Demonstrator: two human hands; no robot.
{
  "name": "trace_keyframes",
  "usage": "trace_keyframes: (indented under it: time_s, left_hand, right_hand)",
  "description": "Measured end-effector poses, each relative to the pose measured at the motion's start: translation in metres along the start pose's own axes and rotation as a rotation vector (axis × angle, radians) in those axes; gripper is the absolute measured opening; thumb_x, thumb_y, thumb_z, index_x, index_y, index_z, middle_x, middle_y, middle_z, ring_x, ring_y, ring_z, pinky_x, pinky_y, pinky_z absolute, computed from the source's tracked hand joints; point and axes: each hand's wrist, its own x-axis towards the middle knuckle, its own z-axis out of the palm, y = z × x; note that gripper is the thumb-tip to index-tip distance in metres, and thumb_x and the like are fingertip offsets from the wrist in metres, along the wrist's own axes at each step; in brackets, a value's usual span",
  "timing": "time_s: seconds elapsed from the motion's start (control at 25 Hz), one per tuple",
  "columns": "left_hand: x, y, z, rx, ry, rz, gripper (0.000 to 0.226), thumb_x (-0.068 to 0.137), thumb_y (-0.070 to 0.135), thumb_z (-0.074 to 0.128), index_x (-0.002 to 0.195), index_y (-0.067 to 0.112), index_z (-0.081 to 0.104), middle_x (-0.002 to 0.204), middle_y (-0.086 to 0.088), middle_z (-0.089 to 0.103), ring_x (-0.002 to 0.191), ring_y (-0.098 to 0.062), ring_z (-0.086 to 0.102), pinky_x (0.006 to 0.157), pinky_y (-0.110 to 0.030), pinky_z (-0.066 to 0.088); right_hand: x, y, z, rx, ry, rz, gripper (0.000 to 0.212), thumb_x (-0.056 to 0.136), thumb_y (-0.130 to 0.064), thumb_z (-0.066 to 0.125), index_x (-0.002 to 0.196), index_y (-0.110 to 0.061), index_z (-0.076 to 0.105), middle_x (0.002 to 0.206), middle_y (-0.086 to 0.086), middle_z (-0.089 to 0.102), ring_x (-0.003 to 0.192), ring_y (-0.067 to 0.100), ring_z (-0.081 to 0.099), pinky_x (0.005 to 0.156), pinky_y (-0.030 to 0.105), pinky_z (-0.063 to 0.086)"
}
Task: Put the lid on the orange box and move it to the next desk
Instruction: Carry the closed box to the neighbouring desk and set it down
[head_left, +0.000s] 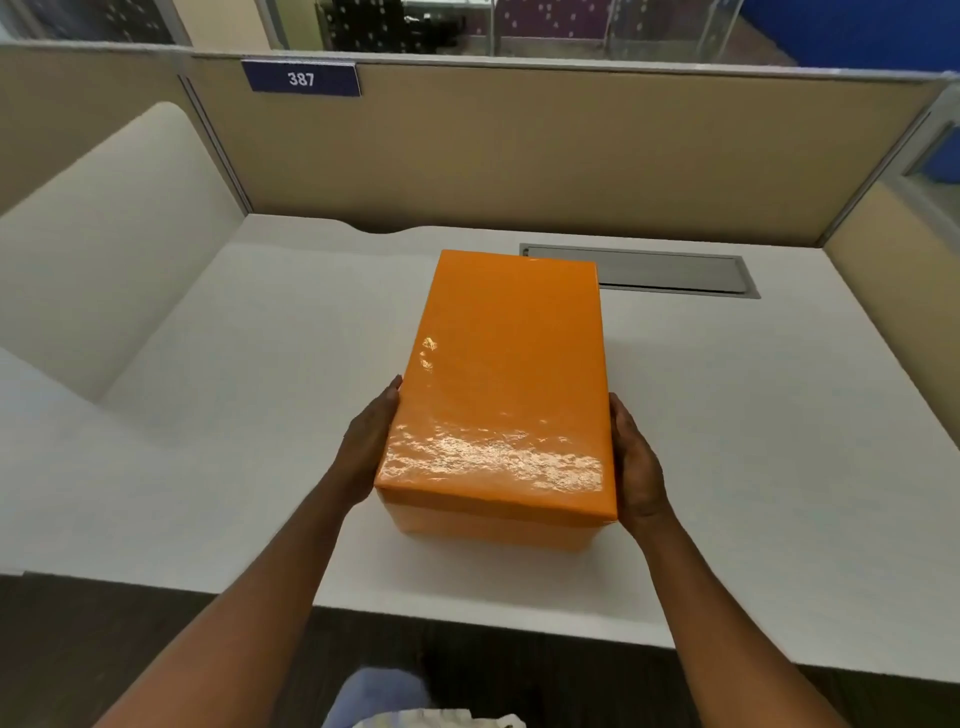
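A glossy orange box (498, 527) with its lid (506, 374) fitted on top is in the middle of the white desk (753, 441), long side pointing away from me. My left hand (369, 441) presses flat against its left side near the front corner. My right hand (636, 462) presses against its right side. Both hands clasp the box between them. Whether the box rests on the desk or hangs just above it I cannot tell.
A grey cable hatch (670, 273) is set into the desk behind the box on the right. Beige partition walls (571, 156) enclose the desk at the back and right, with a blue sign "387" (301, 78). A white curved divider (104, 244) stands at the left.
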Motion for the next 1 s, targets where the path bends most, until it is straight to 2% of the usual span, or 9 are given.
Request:
trace_keyframes:
  time_s: [0.04, 0.12, 0.16, 0.24, 0.32, 0.4, 0.6, 0.84, 1.0]
  left_hand:
    - [0.001, -0.002, 0.0, -0.017, 0.112, 0.08, 0.036, 0.089, 0.055, 0.051, 0.119, 0.04, 0.063, 0.121, 0.004, 0.068, 0.102, -0.016, 0.068, 0.079, -0.031, 0.056]
    - [0.001, -0.003, 0.001, -0.102, 0.217, 0.152, 0.021, 0.089, 0.042, 0.058, 0.105, 0.04, 0.071, 0.106, 0.005, 0.075, 0.09, -0.014, 0.072, 0.068, -0.024, 0.057]
    - [0.001, -0.004, 0.001, -0.126, 0.2, 0.146, 0.018, 0.089, 0.042, 0.058, 0.099, 0.042, 0.073, 0.098, 0.006, 0.077, 0.086, -0.015, 0.073, 0.065, -0.025, 0.058]
    - [0.005, -0.01, -0.002, -0.209, 0.12, 0.071, 0.022, 0.088, 0.045, 0.059, 0.103, 0.036, 0.073, 0.095, 0.0, 0.077, 0.088, -0.023, 0.073, 0.072, -0.037, 0.061]
    - [0.014, -0.01, -0.008, -0.33, 0.015, 0.017, 0.031, 0.089, 0.041, 0.059, 0.115, 0.028, 0.069, 0.108, -0.008, 0.074, 0.097, -0.03, 0.071, 0.082, -0.047, 0.058]
    - [0.028, -0.003, -0.025, -0.39, -0.053, -0.012, 0.036, 0.088, 0.038, 0.06, 0.122, 0.027, 0.065, 0.12, -0.01, 0.069, 0.105, -0.032, 0.068, 0.088, -0.05, 0.055]
    - [0.079, 0.029, -0.107, -0.288, -0.098, 0.002, 0.048, 0.087, 0.033, 0.063, 0.133, 0.027, 0.054, 0.133, -0.004, 0.06, 0.111, -0.029, 0.064, 0.093, -0.052, 0.052]
    - [0.15, 0.073, -0.228, -0.175, -0.191, 0.103, 0.057, 0.08, 0.034, 0.068, 0.134, 0.031, 0.052, 0.127, 0.003, 0.063, 0.105, -0.024, 0.068, 0.079, -0.037, 0.06]
    - [0.195, 0.091, -0.297, -0.169, -0.134, 0.121, 0.043, 0.087, 0.031, 0.062, 0.129, 0.035, 0.054, 0.118, 0.009, 0.066, 0.097, -0.017, 0.071, 0.071, -0.031, 0.06]
  right_hand:
    - [-0.002, 0.004, -0.001, 0.031, 0.002, -0.013, 0.045, 0.099, -0.035, 0.033, 0.143, -0.023, 0.037, 0.146, 0.022, 0.04, 0.129, 0.047, 0.041, 0.104, 0.067, 0.032]
    - [-0.006, 0.01, 0.002, 0.087, 0.043, -0.034, 0.047, 0.097, -0.034, 0.035, 0.143, -0.024, 0.036, 0.146, 0.019, 0.041, 0.127, 0.044, 0.044, 0.102, 0.066, 0.036]
    - [-0.007, 0.013, 0.005, 0.11, 0.058, -0.035, 0.048, 0.096, -0.035, 0.037, 0.143, -0.027, 0.036, 0.146, 0.015, 0.043, 0.125, 0.041, 0.048, 0.1, 0.063, 0.04]
    - [-0.005, 0.017, 0.014, 0.13, 0.071, -0.029, 0.049, 0.095, -0.035, 0.037, 0.144, -0.031, 0.035, 0.144, 0.008, 0.047, 0.122, 0.037, 0.053, 0.095, 0.058, 0.047]
    - [-0.001, 0.016, 0.022, 0.131, 0.093, -0.018, 0.049, 0.095, -0.033, 0.037, 0.144, -0.032, 0.035, 0.145, 0.008, 0.047, 0.123, 0.038, 0.052, 0.094, 0.058, 0.047]
    - [0.009, 0.015, 0.041, 0.123, 0.109, -0.026, 0.046, 0.096, -0.033, 0.036, 0.142, -0.032, 0.038, 0.145, 0.008, 0.047, 0.125, 0.039, 0.05, 0.094, 0.059, 0.046]
    - [0.047, 0.023, 0.121, 0.053, 0.1, -0.066, 0.044, 0.097, -0.033, 0.034, 0.141, -0.032, 0.038, 0.142, 0.008, 0.049, 0.12, 0.041, 0.053, 0.085, 0.054, 0.055]
    - [0.119, 0.037, 0.24, -0.014, 0.038, -0.116, 0.045, 0.097, -0.028, 0.035, 0.142, -0.03, 0.036, 0.141, 0.009, 0.05, 0.118, 0.041, 0.055, 0.082, 0.051, 0.056]
    - [0.174, 0.042, 0.318, -0.031, -0.025, -0.131, 0.047, 0.095, -0.028, 0.038, 0.142, -0.027, 0.036, 0.139, 0.009, 0.052, 0.116, 0.038, 0.057, 0.08, 0.046, 0.057]
